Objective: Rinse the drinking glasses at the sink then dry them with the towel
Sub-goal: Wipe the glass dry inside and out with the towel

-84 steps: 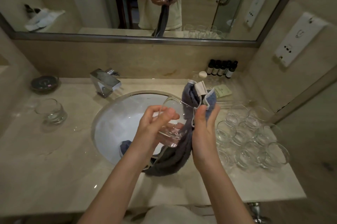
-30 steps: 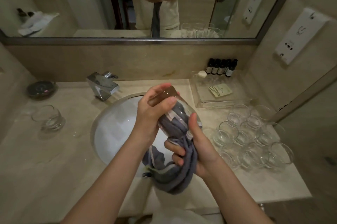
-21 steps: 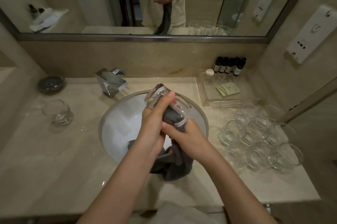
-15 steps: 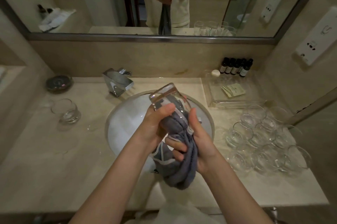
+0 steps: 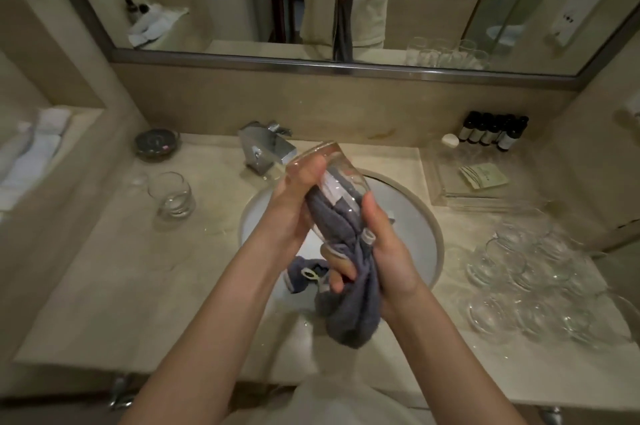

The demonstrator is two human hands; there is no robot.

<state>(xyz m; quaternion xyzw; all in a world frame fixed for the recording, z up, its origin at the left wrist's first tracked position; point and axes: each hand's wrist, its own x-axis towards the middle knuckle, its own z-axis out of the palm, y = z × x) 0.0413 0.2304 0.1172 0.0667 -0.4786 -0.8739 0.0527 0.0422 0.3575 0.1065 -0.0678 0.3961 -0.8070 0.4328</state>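
Head view: left hand (image 5: 294,203) grips the glass (image 5: 332,178) steady (mid-frame) while right hand (image 5: 384,248) clutches the towel (image 5: 349,300) stuffed inside, drying it.

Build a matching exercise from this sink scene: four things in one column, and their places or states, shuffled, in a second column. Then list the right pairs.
Things
1. grey towel
2. held glass
3. lone glass
4. small dark bottles

Places or states
A. stands alone on the counter, left of the basin
B. lined up against the back wall, at the far right
C. tipped on its side above the basin, gripped by the left hand
D. stuffed into a glass, its tail gripped by the right hand

Pairs: 1-D, 2-C, 3-A, 4-B
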